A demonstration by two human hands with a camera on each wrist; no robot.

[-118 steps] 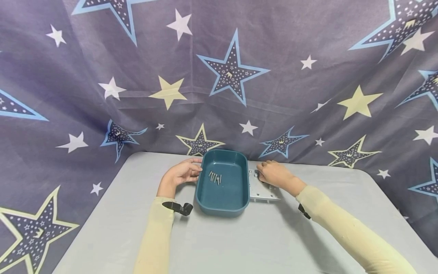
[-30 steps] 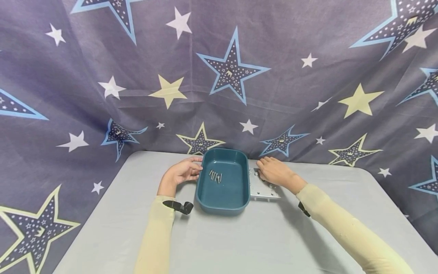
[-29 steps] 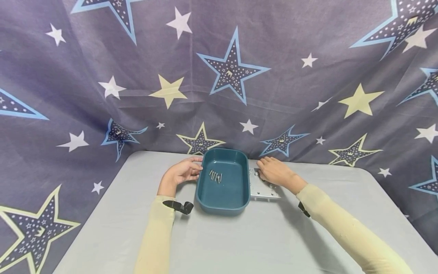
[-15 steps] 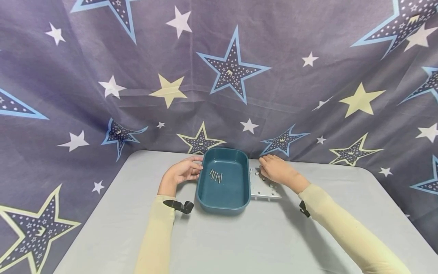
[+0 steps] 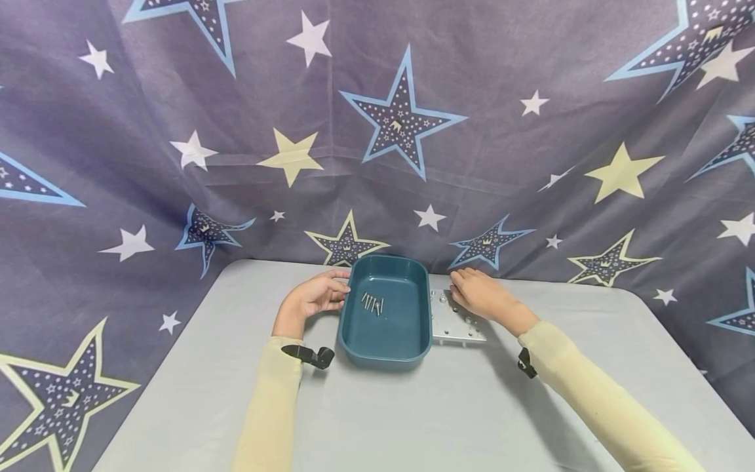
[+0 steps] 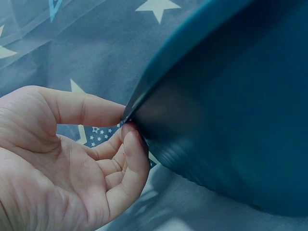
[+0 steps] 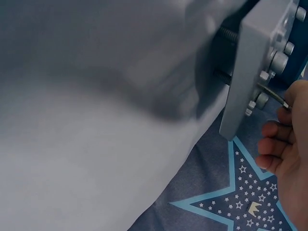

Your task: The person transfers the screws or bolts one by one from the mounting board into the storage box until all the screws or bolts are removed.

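Note:
A blue-green rectangular tray (image 5: 386, 334) stands on the grey table, with several small metal screws (image 5: 373, 303) lying inside it. My left hand (image 5: 315, 296) is at its left side, relaxed fingertips touching the wall near the rim. Against the tray's right side sits a silver metal plate (image 5: 451, 324) set with bolts, whose threaded ends stick out underneath in the right wrist view. My right hand (image 5: 486, 296) is over the plate's far right corner. Its fingers are curled, pinching the end of a thin threaded screw (image 7: 275, 95) that stands out from the plate; the thumb is hidden.
The grey table (image 5: 389, 419) extends in front of the tray and to both sides. Directly behind its back edge hangs a purple-grey star-patterned cloth (image 5: 507, 59). Black straps with small cameras (image 5: 308, 355) sit on both wrists.
Over the last second my right hand has shifted slightly right, uncovering more of the plate's top. The left hand, tray and loose screws stay where they were.

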